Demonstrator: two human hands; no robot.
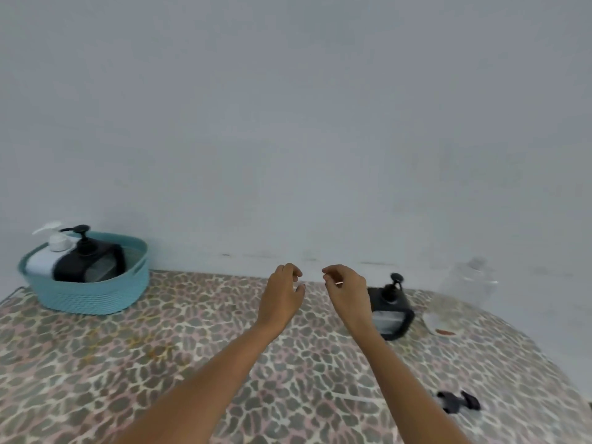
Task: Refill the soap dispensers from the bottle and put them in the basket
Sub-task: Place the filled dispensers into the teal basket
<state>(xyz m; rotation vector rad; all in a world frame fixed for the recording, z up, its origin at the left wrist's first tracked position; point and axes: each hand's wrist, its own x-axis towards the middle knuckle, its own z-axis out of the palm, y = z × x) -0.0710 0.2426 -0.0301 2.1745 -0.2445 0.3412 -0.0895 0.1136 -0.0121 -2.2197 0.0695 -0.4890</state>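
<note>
Hovering both hands, holding nothing, over the leopard-print table (160,363).
Nearest lies a small black part (458,401); left hand (282,294) and right hand (347,291) hang with fingers loosely curled; a black dispenser (390,310) stands just beside the right; farther back, a clear bottle (469,280) and a teal basket (86,299) holding a white dispenser (48,254) and a second black dispenser (93,261).

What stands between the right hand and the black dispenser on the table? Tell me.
Nothing visible does. The right hand hovers just left of the black dispenser, and no object lies in the gap.
</note>
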